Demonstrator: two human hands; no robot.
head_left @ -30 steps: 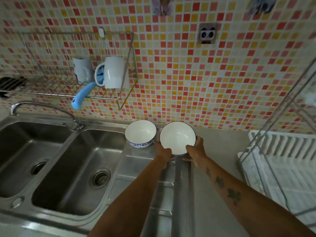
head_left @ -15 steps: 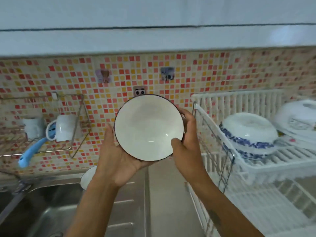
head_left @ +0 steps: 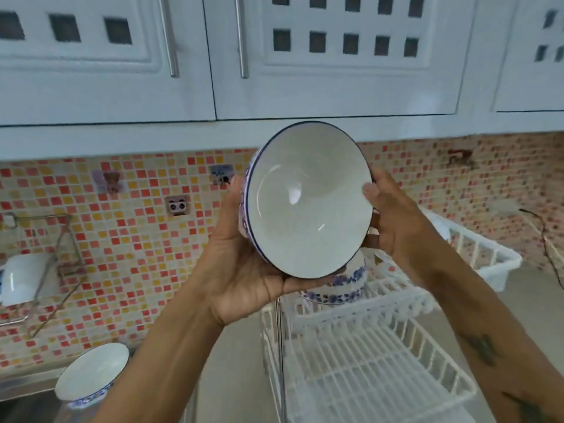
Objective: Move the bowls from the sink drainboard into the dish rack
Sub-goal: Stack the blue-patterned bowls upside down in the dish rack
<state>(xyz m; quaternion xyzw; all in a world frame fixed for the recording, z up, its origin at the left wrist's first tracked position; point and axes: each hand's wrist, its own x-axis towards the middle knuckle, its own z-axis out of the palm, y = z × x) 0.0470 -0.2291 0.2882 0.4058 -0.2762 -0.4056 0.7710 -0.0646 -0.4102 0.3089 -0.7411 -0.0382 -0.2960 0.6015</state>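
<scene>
I hold a white bowl (head_left: 308, 206) with a dark blue rim and blue flower pattern in the air, tipped so its inside faces me. My left hand (head_left: 244, 270) cups it from below and the left. My right hand (head_left: 393, 221) grips its right rim. It hangs just above the upper tier of the white dish rack (head_left: 485, 254), where a blue-patterned bowl (head_left: 338, 285) lies upside down, partly hidden behind the held bowl. A second matching bowl (head_left: 91, 372) stands upright on the steel drainboard (head_left: 18, 383) at the lower left.
The rack's lower tier (head_left: 366, 370) is a white grid below my hands. A wire wall shelf (head_left: 58, 257) with a white mug (head_left: 21, 279) hangs at the left. White cabinets (head_left: 305, 56) sit overhead. A dark cable (head_left: 549, 248) runs down the right wall.
Both hands lifted the bowl off the drainboard, raised it and carried it right, over the rack's upper tier. My view tilted upward to the cabinets.
</scene>
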